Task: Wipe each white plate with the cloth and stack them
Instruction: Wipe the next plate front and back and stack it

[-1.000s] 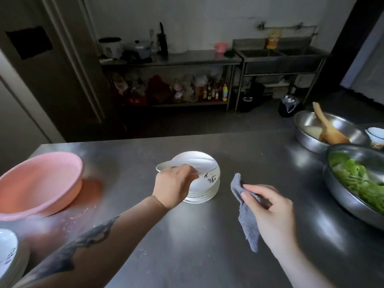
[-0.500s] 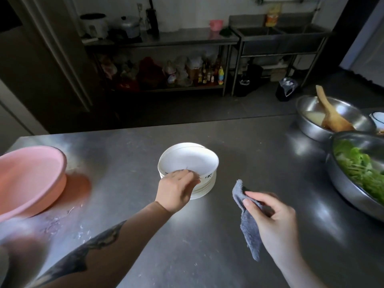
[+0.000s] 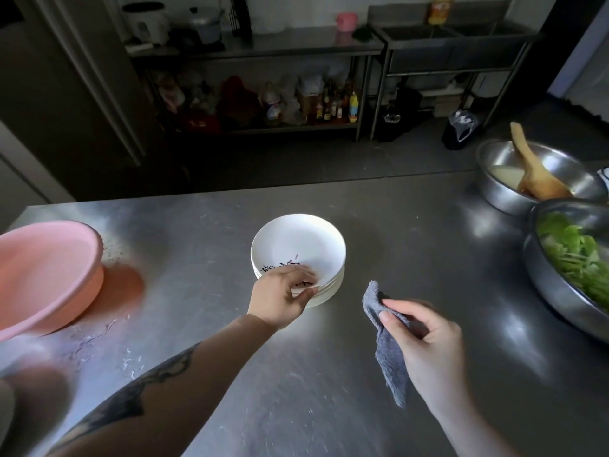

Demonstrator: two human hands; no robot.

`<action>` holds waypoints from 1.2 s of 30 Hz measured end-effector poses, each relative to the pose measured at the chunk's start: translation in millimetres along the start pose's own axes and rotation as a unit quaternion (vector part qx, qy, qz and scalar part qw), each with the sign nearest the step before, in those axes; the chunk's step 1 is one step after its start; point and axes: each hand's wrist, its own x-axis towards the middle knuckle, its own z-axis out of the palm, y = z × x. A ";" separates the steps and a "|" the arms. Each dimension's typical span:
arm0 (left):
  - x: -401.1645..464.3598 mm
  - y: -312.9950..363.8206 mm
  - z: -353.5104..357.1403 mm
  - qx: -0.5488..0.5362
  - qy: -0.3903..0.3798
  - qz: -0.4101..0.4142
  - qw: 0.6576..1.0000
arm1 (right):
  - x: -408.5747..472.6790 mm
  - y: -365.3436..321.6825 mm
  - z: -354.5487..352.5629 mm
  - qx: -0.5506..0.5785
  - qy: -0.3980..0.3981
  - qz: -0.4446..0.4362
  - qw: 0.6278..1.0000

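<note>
Two hands work here: our left hand (image 3: 280, 300) pinches the top white plate (image 3: 298, 247), which we should set down flat, while our right hand (image 3: 425, 344) grips the cloth (image 3: 387, 354).

Open steel in the middle, bowls crowding both sides.

The stainless steel table (image 3: 379, 232) lies bare behind, in front of and to the right of the stack of white plates (image 3: 298, 249). At the left edge the round pink plastic basin (image 3: 46, 272) blocks the way. On the right, the large steel bowl of green leaves (image 3: 570, 258) and, behind it, the steel bowl holding a wooden spatula (image 3: 534, 173) close off that side, nearly touching each other.
</note>
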 end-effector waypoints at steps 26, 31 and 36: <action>-311.5 28.2 -177.5 0.172 0.270 -0.416 0.851 | -113.4 -47.5 143.9 -0.143 -0.324 -0.285 0.891; -361.6 -12.9 -224.2 0.177 0.317 -0.474 0.802 | -157.7 -59.6 211.2 -0.128 -0.365 -0.342 0.856; -392.3 -84.8 -278.7 0.192 0.302 -0.492 0.794 | -203.4 -72.5 293.8 -0.130 -0.348 -0.334 0.866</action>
